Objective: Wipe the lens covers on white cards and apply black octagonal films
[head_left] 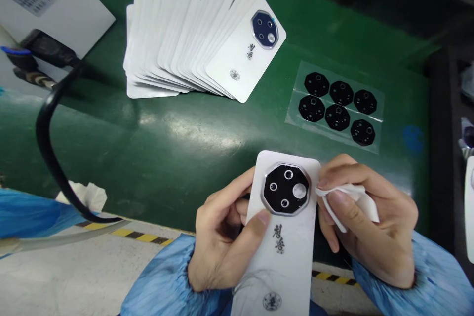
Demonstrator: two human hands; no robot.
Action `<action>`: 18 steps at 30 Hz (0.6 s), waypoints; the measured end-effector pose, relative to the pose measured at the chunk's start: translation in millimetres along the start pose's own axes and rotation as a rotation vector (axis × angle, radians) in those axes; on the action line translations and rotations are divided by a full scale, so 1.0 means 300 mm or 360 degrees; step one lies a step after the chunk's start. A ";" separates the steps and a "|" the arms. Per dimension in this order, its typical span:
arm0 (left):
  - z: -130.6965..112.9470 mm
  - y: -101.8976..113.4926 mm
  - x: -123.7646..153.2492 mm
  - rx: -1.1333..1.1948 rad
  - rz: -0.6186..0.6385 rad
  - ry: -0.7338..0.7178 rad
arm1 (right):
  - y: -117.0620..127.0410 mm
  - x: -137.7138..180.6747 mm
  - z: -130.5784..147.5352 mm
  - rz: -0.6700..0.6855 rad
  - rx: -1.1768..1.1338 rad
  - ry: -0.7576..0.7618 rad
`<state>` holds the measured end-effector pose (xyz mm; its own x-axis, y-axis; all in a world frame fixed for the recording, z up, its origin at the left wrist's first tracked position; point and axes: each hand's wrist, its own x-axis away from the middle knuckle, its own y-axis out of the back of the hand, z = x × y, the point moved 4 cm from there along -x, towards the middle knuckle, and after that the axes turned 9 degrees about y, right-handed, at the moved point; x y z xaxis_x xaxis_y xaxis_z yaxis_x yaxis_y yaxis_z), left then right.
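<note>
My left hand grips a white phone back cover by its left edge, thumb resting just below the black octagonal camera lens plate. My right hand holds the cover's right edge and pinches a crumpled white cloth beside the lens plate. Both sleeves are blue.
A fanned stack of white back covers lies on the green mat; the top one has a lens plate. A clear sheet with several black lens plates lies to the right. A black cable curves at left, near a white device.
</note>
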<state>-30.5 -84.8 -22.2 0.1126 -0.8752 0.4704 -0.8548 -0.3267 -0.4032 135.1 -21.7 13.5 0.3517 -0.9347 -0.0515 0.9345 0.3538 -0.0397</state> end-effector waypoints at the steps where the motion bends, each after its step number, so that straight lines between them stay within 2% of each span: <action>1: -0.002 -0.001 0.000 -0.0004 0.0010 -0.0008 | -0.001 -0.001 -0.001 0.0001 0.0002 -0.0001; 5: -0.007 0.002 -0.005 -0.0057 0.0127 -0.0120 | -0.002 -0.004 -0.006 -0.0010 0.0015 -0.0028; 11: -0.008 0.006 -0.012 -0.0077 0.0090 -0.0165 | -0.007 -0.003 -0.011 0.0002 0.0013 -0.0055; 14: -0.011 -0.002 -0.008 -0.0097 -0.0017 -0.0115 | -0.011 -0.013 -0.013 -0.0002 0.0012 -0.0044; 18: -0.010 0.033 0.033 -0.0277 -0.0302 0.0022 | -0.034 -0.031 -0.006 -0.0008 -0.0097 0.0011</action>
<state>-39.4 -95.7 -19.1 0.2732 -0.7988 0.5360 -0.8935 -0.4172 -0.1664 122.2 -16.6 12.7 0.3466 -0.9362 -0.0578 0.9310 0.3509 -0.1006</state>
